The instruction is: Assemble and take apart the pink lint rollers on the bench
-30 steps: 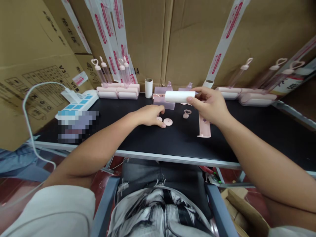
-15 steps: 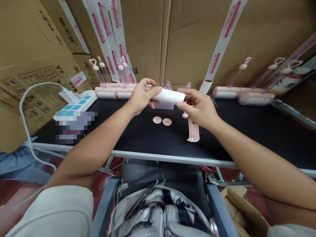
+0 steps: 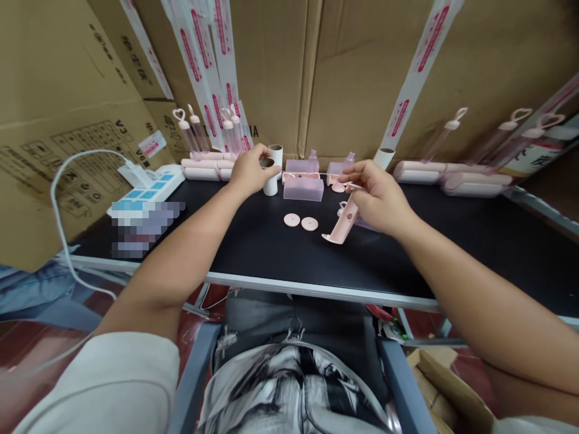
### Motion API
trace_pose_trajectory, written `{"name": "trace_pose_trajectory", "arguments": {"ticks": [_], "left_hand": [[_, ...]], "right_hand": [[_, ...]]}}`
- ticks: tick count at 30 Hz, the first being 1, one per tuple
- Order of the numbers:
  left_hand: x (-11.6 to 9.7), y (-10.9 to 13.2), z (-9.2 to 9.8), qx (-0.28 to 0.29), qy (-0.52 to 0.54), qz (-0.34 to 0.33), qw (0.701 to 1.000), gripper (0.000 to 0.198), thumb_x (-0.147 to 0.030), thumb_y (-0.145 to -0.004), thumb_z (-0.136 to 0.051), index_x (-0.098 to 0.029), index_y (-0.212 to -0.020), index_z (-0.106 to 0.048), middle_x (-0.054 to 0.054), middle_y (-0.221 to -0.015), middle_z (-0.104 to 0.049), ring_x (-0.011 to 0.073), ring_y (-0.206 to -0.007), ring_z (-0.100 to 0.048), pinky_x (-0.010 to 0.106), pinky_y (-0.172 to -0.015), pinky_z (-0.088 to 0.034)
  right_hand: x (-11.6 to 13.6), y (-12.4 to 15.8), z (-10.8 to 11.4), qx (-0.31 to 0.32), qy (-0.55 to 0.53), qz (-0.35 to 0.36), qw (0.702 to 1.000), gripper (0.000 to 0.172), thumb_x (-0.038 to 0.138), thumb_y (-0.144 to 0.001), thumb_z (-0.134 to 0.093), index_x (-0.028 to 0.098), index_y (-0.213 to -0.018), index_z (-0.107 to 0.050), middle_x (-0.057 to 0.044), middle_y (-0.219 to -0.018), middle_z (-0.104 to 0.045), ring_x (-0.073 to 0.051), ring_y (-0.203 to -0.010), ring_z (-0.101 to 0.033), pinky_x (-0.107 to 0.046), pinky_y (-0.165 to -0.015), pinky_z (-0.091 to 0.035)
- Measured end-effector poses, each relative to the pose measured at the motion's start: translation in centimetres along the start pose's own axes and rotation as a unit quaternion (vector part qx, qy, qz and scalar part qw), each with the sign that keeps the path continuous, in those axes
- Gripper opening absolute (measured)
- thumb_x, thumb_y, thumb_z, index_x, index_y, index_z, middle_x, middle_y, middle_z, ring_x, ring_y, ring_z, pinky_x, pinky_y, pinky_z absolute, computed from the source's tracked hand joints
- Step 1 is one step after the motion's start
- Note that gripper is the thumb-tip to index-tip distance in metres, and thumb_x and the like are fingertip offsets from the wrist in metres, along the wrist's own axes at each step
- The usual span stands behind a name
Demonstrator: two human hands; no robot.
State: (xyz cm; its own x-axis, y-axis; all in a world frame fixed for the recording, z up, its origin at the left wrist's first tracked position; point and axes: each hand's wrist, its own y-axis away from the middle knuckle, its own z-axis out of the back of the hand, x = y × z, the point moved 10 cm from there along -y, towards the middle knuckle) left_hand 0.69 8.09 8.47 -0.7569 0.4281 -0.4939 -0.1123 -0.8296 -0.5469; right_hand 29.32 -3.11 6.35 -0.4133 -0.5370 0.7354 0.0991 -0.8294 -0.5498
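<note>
My left hand (image 3: 251, 173) is closed around the top of a white roll (image 3: 270, 187) with a brown core, which stands upright on the black table. Right behind it stands another white roll (image 3: 275, 154). Between its thumb and fingers, my right hand (image 3: 375, 196) grips one end of a pink half-round shell (image 3: 342, 224), whose other end slants down toward the table. Under that hand lie a small pink heart-shaped handle (image 3: 342, 208) and a clear purplish piece (image 3: 365, 225), both partly hidden. Two flat pink discs (image 3: 292, 220) lie between the hands.
Clear purple cases (image 3: 303, 188) with pink parts stand at the back middle, and a white roll (image 3: 383, 158) to their right. Pink rollers with heart handles (image 3: 418, 171) line the cardboard at both sides. A white power strip (image 3: 149, 190) lies at left.
Both hands held the white roll in the air. My left hand has set it down upright at the left; my right hand has let go of it and picked up the pink shell.
</note>
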Motion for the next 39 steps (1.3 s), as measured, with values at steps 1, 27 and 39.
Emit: {"name": "trace_pose_trajectory", "arguments": {"ticks": [1,27,39], "left_hand": [[-0.2,0.0,-0.4,0.013,-0.009,-0.006,1.0,0.038,-0.034,-0.083,-0.088,-0.021,-0.115,-0.071,0.008,-0.12,-0.079,0.0269,-0.114,-0.073,0.041,-0.104,-0.055],[-13.7,11.1,-6.9,0.42,0.544,0.039,0.725,0.063,-0.058,-0.094,-0.085,-0.023,-0.14,-0.059,-0.001,-0.086,-0.072,0.0154,-0.067,-0.075,0.029,-0.065,-0.062],[-12.4,8.9,-4.2,0.311,0.389,-0.022,0.867,0.055,-0.072,-0.11,-0.051,-0.029,-0.142,-0.058,0.002,-0.088,-0.074,0.0171,-0.072,-0.075,0.037,-0.073,-0.066]], "right_hand": [[0.1,0.0,-0.1,0.004,0.006,-0.001,1.0,0.036,0.014,-0.079,-0.062,0.026,-0.113,-0.065,-0.007,-0.115,-0.078,-0.027,-0.111,-0.075,-0.049,-0.099,-0.06],[6.3,1.7,0.2,0.0,-0.021,0.185,0.983,0.075,0.079,-0.096,-0.069,0.039,-0.156,-0.05,-0.01,-0.148,-0.065,-0.034,-0.131,-0.069,-0.055,-0.107,-0.062],[6.0,1.2,-0.2,0.065,0.188,0.109,0.974,0.057,0.073,-0.1,-0.064,0.027,-0.128,-0.083,-0.01,-0.097,-0.082,-0.031,-0.086,-0.076,-0.045,-0.087,-0.059]]}}
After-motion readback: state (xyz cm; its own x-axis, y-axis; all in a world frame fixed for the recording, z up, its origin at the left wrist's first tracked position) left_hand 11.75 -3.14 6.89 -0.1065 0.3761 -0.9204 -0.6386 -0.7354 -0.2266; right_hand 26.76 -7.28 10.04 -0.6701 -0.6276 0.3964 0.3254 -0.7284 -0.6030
